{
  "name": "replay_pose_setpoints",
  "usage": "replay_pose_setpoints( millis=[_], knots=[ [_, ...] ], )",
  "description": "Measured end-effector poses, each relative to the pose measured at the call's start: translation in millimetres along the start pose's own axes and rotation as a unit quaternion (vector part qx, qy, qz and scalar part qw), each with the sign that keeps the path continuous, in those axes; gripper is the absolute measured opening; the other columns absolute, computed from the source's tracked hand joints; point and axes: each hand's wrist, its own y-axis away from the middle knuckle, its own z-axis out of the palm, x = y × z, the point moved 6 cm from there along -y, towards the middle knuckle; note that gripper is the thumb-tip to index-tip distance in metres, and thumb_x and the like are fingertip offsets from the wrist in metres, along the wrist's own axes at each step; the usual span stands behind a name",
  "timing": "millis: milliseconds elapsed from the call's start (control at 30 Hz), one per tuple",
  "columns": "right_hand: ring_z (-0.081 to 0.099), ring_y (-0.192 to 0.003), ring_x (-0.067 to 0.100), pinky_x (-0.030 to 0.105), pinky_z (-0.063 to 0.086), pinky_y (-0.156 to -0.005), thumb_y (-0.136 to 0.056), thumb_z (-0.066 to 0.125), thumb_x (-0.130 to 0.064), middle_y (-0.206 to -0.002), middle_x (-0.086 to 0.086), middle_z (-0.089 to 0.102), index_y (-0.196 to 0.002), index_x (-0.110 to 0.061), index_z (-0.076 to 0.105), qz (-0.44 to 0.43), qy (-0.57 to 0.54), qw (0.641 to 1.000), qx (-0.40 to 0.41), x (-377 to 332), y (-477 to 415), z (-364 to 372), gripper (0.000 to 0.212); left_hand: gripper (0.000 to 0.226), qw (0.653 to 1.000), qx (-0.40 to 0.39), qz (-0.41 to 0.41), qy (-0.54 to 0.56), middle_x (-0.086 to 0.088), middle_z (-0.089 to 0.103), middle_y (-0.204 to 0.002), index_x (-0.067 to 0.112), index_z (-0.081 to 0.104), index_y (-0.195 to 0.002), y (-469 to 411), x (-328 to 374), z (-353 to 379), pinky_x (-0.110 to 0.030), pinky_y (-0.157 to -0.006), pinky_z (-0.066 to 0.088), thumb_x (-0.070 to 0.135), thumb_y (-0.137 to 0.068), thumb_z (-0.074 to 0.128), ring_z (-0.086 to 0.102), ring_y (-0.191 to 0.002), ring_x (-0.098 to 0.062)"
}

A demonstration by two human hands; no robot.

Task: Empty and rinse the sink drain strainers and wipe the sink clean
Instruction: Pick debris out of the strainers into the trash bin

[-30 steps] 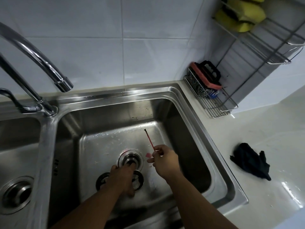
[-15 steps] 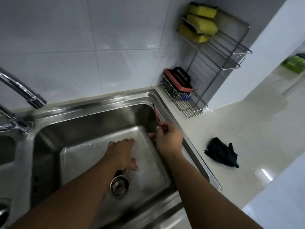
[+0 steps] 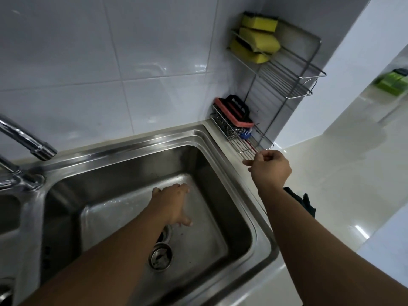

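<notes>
White tiled wall [image 3: 110, 62] at back, pale glossy counter [image 3: 344, 184] to the right. Steel sink [image 3: 136, 143] has 2 basins. The right basin fills mid view, the left is only a sliver at the left edge. Wire rack [image 3: 293, 82] with 2 shelves stands on the counter in the corner, just beside the sink's back right corner. Chrome faucet [image 3: 28, 141] at left, spout end above the sink's back rim.

2 bare forearms come in from the bottom. Left hand [image 3: 174, 204] is down in the right basin, palm down, grip apart, fingers spread, holding nothing. Cannot tell if it touches the basin floor. Right hand [image 3: 270, 168] is above the counter at the front edge of the rack's lower shelf. Its grip is clamped on a thin red stick [image 3: 251, 147], pinched between thumb and fingers, with the far end lying over that shelf.

3 yellow sponges [image 3: 258, 38] are stacked on the top shelf. Orange-and-black brush [image 3: 234, 111] is on the lower shelf, on top of a steel scourer [image 3: 227, 129]. Black cloth [image 3: 306, 203] lies crumpled on the counter, partly behind the right forearm. Strainer [image 3: 160, 257], a round metal cup, sits on the right basin floor near the front, just beside the drain [image 3: 166, 236], which the left forearm half covers. Green item [image 3: 391, 81] far right, too blurred to tell.
</notes>
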Motion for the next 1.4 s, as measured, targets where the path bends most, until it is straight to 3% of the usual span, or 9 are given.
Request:
replay_pose_setpoints(
  millis=[167,367,700,933,1133,1267,1400],
  knots=[
    [0.073,-0.055,0.007,0.042,0.064,-0.074,-0.094,0.056,-0.01,-0.065,-0.002,0.073,-0.086,-0.013,0.064,0.019,0.03,0.999,0.004,9,-16,2,0.012,0.095,1.0,0.002,-0.02,0.019,0.012,0.051,-0.135,0.032,0.039,-0.139,7,-16,8,-0.037,-0.099,0.03,0.062,-0.06,0.082,0.05,-0.123,-0.013],
    [0.073,-0.056,0.007,0.036,0.064,-0.071,-0.096,0.061,-0.011,-0.084,0.003,0.074,-0.087,-0.012,0.064,0.025,0.034,0.999,-0.013,12,-28,14,0.009,0.094,0.999,0.002,-0.039,0.023,0.012,0.051,-0.133,0.032,0.039,-0.139,8,-25,10,-0.039,-0.102,0.031,0.062,-0.061,0.081,0.051,-0.12,-0.013],
    [0.072,-0.055,0.005,0.029,0.062,-0.069,-0.095,0.067,-0.02,-0.078,-0.004,0.07,-0.094,-0.013,0.064,0.025,0.043,0.998,-0.026,18,-29,23,0.007,0.094,0.998,-0.011,-0.061,0.028,0.009,0.05,-0.136,0.029,0.04,-0.141,15,-35,9,-0.041,-0.105,0.031,0.059,-0.062,0.081,0.05,-0.124,-0.015],
    [0.072,-0.055,0.005,0.026,0.06,-0.062,-0.094,0.068,-0.023,-0.086,-0.002,0.072,-0.105,-0.014,0.064,0.018,0.047,0.998,-0.025,13,-29,20,0.015,0.093,0.996,-0.015,-0.087,0.032,0.009,0.051,-0.134,0.03,0.041,-0.139,28,-48,12,-0.041,-0.101,0.032,0.052,-0.06,0.085,0.052,-0.122,-0.016],
    [0.071,-0.051,0.006,0.03,0.061,-0.063,-0.087,0.074,-0.035,-0.088,-0.003,0.067,-0.115,-0.018,0.053,0.034,0.052,0.998,-0.017,16,-23,16,0.039,0.093,0.994,-0.019,-0.099,0.039,0.009,0.051,-0.134,0.03,0.041,-0.138,37,-57,13,-0.04,-0.099,0.032,0.051,-0.06,0.086,0.051,-0.122,-0.016],
    [0.071,-0.081,0.026,0.036,0.057,-0.073,-0.078,0.078,-0.05,-0.09,0.002,0.061,-0.112,-0.02,0.04,0.053,0.051,0.997,0.001,19,-6,8,0.058,0.093,0.993,-0.021,-0.11,0.043,0.009,0.051,-0.134,0.03,0.041,-0.138,48,-63,13,-0.041,-0.1,0.033,0.052,-0.06,0.086,0.052,-0.122,-0.017],
    [0.057,-0.098,0.028,0.04,0.048,-0.086,-0.081,0.071,-0.052,-0.111,0.009,0.057,-0.11,-0.019,0.04,0.045,0.039,0.997,0.047,24,41,2,0.054,0.091,0.991,-0.012,-0.119,0.055,0.01,0.052,-0.133,0.031,0.042,-0.136,66,-76,10,-0.042,-0.101,0.034,0.052,-0.059,0.086,0.052,-0.121,-0.016]
  ],
)
